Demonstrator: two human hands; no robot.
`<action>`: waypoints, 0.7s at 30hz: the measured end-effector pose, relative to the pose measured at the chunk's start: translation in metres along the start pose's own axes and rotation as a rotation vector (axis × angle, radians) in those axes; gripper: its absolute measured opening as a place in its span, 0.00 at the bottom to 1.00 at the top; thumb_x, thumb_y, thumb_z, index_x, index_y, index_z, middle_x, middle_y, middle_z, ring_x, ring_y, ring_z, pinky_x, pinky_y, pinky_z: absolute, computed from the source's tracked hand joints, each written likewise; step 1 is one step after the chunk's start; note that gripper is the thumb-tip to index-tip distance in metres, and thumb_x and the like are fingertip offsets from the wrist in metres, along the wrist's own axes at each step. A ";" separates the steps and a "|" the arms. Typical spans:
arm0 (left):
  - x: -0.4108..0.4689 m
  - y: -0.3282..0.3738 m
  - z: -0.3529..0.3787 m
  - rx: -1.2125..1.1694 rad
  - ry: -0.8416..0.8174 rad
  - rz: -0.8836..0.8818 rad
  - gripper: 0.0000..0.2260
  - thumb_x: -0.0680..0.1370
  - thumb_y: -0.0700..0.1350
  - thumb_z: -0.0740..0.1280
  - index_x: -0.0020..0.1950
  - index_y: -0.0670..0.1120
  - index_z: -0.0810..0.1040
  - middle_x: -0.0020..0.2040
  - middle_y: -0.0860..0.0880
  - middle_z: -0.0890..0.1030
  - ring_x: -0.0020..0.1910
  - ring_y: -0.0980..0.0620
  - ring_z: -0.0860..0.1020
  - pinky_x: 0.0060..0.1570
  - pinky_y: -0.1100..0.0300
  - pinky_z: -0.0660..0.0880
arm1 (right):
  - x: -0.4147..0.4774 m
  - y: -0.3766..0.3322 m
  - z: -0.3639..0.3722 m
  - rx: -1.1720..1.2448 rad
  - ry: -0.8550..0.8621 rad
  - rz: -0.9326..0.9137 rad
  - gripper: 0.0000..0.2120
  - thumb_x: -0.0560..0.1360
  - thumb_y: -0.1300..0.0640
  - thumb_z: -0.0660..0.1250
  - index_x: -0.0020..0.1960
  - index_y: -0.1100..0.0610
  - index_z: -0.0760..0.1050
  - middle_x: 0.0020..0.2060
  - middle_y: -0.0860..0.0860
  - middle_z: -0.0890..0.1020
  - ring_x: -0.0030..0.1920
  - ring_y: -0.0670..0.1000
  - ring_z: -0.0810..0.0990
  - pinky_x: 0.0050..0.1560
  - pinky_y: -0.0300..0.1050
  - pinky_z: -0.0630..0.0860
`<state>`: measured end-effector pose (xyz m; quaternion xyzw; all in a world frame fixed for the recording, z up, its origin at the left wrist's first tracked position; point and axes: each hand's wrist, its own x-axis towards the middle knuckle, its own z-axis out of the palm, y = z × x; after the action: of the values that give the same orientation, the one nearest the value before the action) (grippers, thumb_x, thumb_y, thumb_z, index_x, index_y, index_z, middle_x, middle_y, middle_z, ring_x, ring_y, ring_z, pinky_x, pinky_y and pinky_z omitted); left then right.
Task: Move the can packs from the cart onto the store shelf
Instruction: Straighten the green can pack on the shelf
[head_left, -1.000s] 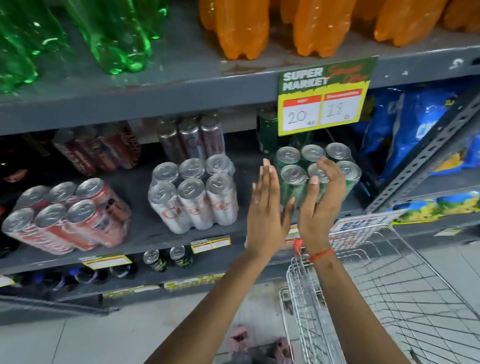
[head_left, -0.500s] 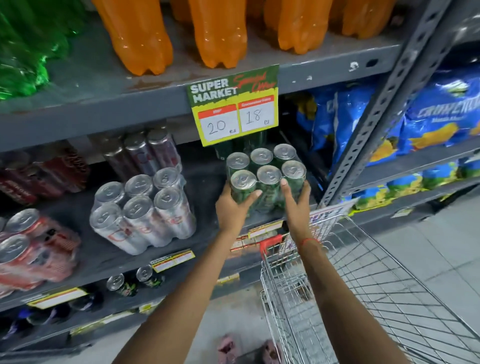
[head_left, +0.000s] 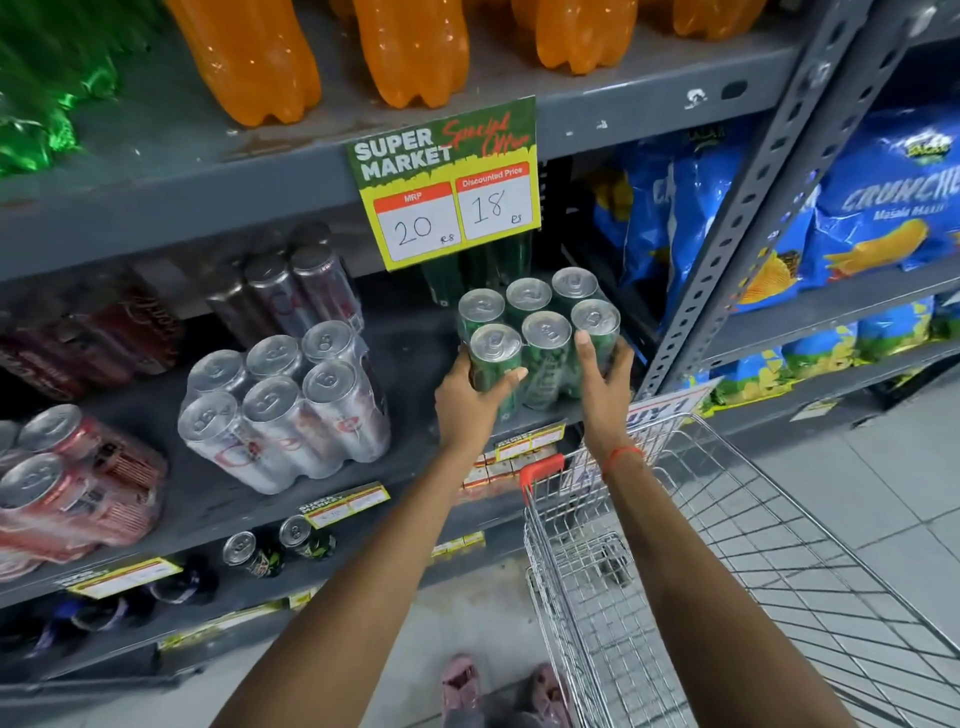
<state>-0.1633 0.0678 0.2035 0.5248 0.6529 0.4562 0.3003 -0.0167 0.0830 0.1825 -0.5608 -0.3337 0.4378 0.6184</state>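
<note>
A second ago both hands stood open and upright in front of the green can pack (head_left: 540, 338), palms facing each other and clear of it. Half a second later they had closed in on its near corners. Now the left hand (head_left: 467, 387) had wrapped round the front-left can, thumb across its face, and the right hand (head_left: 605, 379) had taken the front-right can in its grip. The pack itself sat in about the same spot on the shelf (head_left: 415, 358).
</note>
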 end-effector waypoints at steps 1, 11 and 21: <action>-0.001 0.000 0.000 -0.003 0.003 -0.001 0.28 0.69 0.54 0.76 0.64 0.42 0.77 0.54 0.45 0.85 0.53 0.48 0.83 0.52 0.57 0.78 | 0.000 0.000 0.000 0.003 0.003 -0.005 0.31 0.79 0.48 0.67 0.77 0.56 0.60 0.66 0.46 0.71 0.67 0.45 0.70 0.53 0.22 0.70; -0.003 0.004 0.000 -0.012 -0.006 -0.024 0.33 0.65 0.59 0.73 0.64 0.41 0.77 0.53 0.45 0.86 0.52 0.47 0.83 0.54 0.50 0.79 | 0.002 -0.001 0.001 0.006 -0.017 -0.012 0.31 0.79 0.48 0.67 0.77 0.55 0.60 0.65 0.44 0.69 0.66 0.44 0.69 0.63 0.36 0.68; 0.004 0.005 -0.001 0.006 -0.019 -0.028 0.27 0.69 0.51 0.76 0.64 0.42 0.77 0.57 0.45 0.84 0.56 0.47 0.82 0.58 0.53 0.78 | 0.012 0.009 0.004 0.011 -0.051 -0.028 0.32 0.80 0.48 0.67 0.78 0.55 0.58 0.68 0.47 0.69 0.68 0.45 0.68 0.60 0.29 0.68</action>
<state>-0.1632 0.0712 0.2085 0.5210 0.6586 0.4448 0.3113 -0.0174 0.0952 0.1734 -0.5414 -0.3545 0.4451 0.6190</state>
